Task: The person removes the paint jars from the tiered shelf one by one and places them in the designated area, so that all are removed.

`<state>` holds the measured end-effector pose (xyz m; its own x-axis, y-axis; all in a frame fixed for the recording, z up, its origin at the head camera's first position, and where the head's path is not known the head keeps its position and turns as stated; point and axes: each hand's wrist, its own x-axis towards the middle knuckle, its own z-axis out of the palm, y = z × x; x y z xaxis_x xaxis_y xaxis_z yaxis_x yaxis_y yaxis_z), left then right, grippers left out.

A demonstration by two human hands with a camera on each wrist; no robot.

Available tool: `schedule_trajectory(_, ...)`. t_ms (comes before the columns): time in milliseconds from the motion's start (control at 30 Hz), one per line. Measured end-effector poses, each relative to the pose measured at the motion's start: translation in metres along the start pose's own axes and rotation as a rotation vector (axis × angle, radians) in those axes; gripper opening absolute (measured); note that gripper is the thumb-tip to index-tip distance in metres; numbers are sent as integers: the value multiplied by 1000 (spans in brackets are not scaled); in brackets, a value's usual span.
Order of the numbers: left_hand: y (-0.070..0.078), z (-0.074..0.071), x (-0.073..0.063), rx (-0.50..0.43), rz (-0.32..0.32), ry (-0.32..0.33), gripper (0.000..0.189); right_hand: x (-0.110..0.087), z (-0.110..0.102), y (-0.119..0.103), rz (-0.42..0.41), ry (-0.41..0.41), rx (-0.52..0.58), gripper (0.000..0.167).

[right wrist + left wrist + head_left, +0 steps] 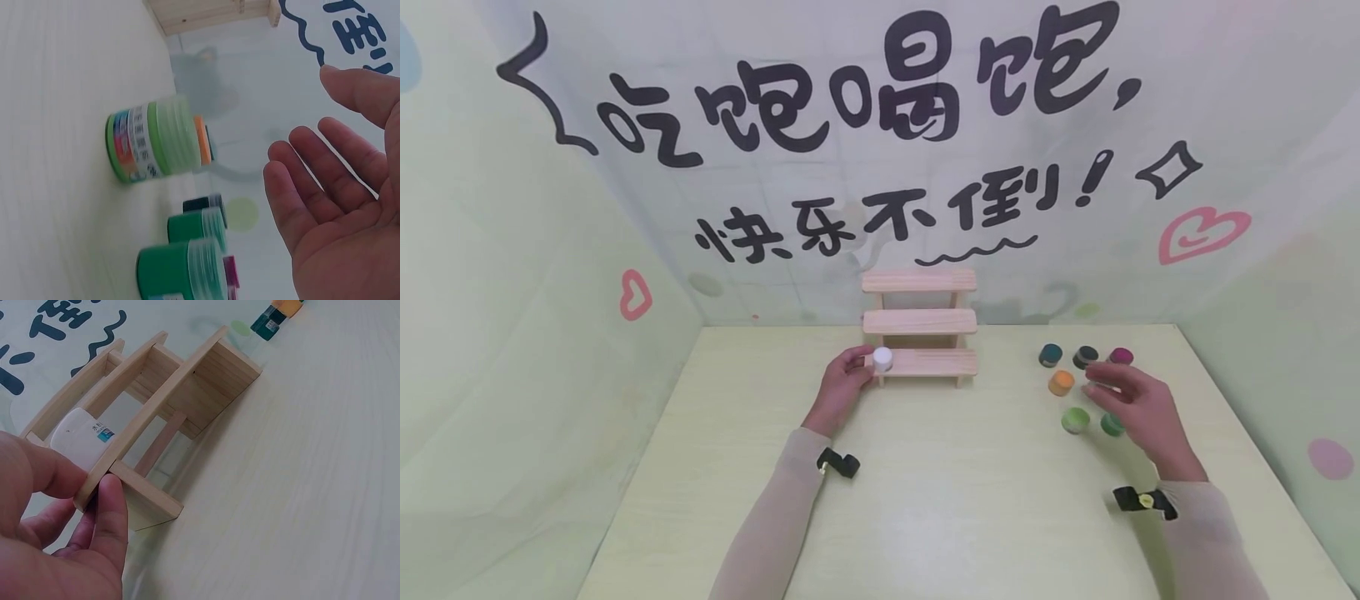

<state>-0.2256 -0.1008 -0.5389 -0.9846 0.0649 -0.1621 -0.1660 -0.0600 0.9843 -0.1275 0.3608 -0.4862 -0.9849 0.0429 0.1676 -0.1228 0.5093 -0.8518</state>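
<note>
A three-tier wooden stand (920,321) stands against the back wall. On its lowest step, near the left end, sits a white paint jar (882,359); its label shows in the left wrist view. My left hand (844,385) grips that end of the step, with fingers above and below the plank (140,428). At the right, my right hand (1142,412) hovers over a group of small paint jars, its fingers spread and holding nothing. Nearest to it are a light green jar (150,140) and a green jar (181,269).
Behind these stand a teal jar (1050,355), a black jar (1086,357) and a magenta jar (1121,356), with an orange jar (1062,383) in front. The pale tabletop (955,500) meets cloth walls with printed writing (880,217) at the back.
</note>
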Motion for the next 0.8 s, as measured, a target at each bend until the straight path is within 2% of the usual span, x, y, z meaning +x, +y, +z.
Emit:
schedule_trajectory(333, -2, 1, 1, 8, 13, -2, 44, 12, 25, -14, -63, -28, 82, 41)
schedule_trajectory(800, 0, 0, -1, 19, 8, -9, 44, 30, 60, -29, -48, -73, 120, 41)
